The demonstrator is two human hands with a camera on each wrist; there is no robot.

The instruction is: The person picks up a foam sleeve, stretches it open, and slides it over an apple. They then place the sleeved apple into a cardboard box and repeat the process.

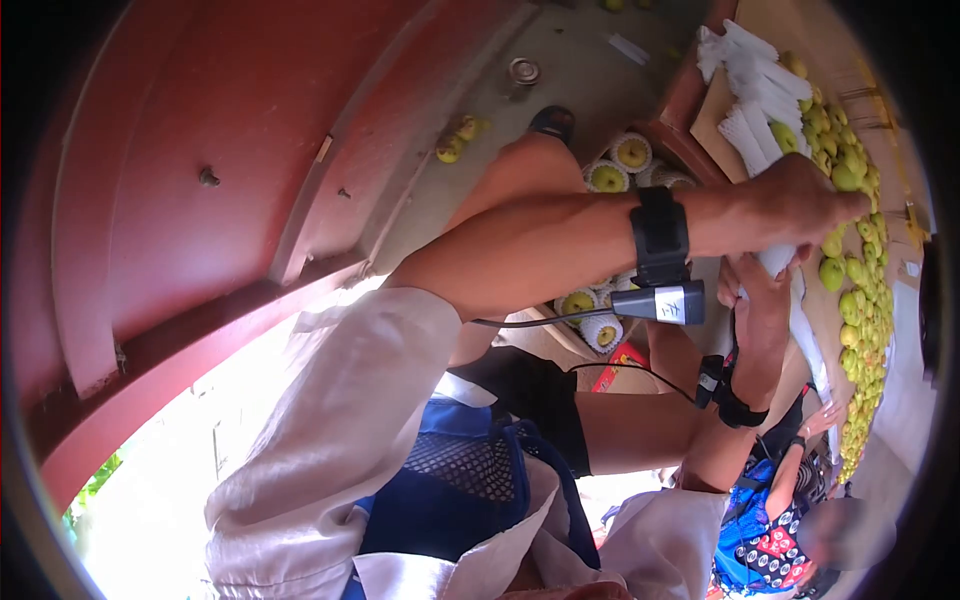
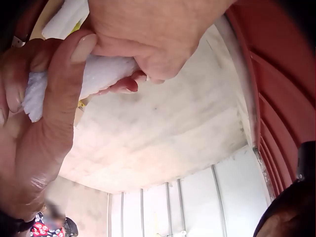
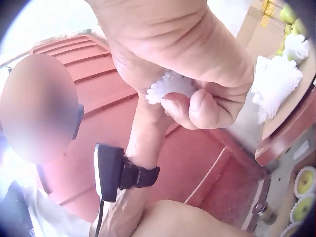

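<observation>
Both hands meet on one white foam net sleeve (image 1: pixel 776 260) above the near edge of a fruit-covered surface. My left hand (image 1: pixel 795 205) curls over one end of it, knuckles up. From the other side my right hand (image 1: pixel 762 278) grips the sleeve. In the left wrist view the foam (image 2: pixel 106 74) passes between the right hand's fingers and under the left hand. Its scalloped end (image 3: pixel 170 86) pokes out by the right hand's curled fingers in the right wrist view. I cannot tell whether a fruit is inside.
A pile of white foam sleeves (image 1: pixel 750 85) lies beside many loose yellow-green fruits (image 1: pixel 850 170). Below the arms, foam-wrapped fruits (image 1: pixel 608 178) sit in a carton. A few fruits (image 1: pixel 450 150) lie on the floor. Another person (image 1: pixel 780 540) is at lower right; a red metal panel (image 1: pixel 200 130) stands left.
</observation>
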